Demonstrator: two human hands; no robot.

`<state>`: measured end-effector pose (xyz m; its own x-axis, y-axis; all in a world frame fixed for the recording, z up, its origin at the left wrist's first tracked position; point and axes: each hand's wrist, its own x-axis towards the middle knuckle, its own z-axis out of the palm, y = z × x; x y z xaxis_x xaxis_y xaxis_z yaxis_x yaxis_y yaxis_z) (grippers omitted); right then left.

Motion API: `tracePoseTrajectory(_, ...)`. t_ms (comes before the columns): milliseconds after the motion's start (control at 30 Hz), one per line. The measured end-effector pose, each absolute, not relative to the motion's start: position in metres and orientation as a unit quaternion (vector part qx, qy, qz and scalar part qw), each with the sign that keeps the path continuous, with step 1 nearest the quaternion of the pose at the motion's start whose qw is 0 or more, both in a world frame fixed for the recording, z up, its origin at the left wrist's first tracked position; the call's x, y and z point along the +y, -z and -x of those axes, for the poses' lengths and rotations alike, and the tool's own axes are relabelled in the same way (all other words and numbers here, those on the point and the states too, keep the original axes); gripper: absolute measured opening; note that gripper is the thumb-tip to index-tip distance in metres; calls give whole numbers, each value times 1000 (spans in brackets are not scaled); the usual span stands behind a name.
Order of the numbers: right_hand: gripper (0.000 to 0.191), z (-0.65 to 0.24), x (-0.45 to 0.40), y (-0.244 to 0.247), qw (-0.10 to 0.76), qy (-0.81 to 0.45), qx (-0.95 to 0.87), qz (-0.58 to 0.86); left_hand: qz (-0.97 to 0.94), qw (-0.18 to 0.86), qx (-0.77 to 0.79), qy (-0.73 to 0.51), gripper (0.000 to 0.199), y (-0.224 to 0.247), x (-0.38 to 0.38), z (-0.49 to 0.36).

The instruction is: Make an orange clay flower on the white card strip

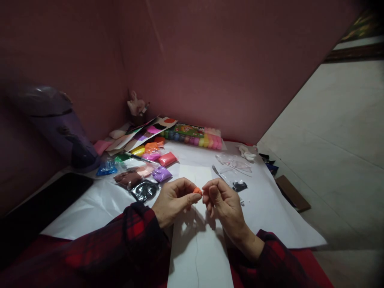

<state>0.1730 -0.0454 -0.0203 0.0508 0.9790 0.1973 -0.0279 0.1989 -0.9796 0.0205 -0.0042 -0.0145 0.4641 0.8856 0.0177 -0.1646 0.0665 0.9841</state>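
My left hand [178, 199] pinches a small lump of orange modelling clay [197, 191] between thumb and fingertips. Close beside the lump is my right hand [222, 202], its fingers curled and its thumb folded toward them. Whether those fingers hold a bit of clay is hidden. Both hands are above a white paper strip [199, 260] with a thin line running down its length. A fork [219, 172] lies just beyond my right hand, near a small black lump [239, 186].
Left of the hands lie several clay packets, including a black one [145, 191] and a purple one [162, 173]. A long pack of coloured clay [195, 136] rests by the wall. Clear plastic wrap [232, 162] lies at right; a dark flat object [51, 200] at left.
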Motion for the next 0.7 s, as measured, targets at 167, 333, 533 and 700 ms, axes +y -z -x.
tracePoseTrajectory(167,33,-175,-43,22,637,-381,-531,408,-544,658,318,-412,24,19,-2,-20)
tracePoseTrajectory(333,37,-176,-43,22,648,-346,-554,392,-547,651,322,-416,26,18,-1,-20)
tracePoseTrajectory(533,20,-174,-46,18,577,-280,-641,421,-553,644,329,-414,35,13,-2,-19)
tracePoseTrajectory(700,22,-171,-44,16,515,-194,-702,452,-572,637,319,-406,38,17,-2,-18)
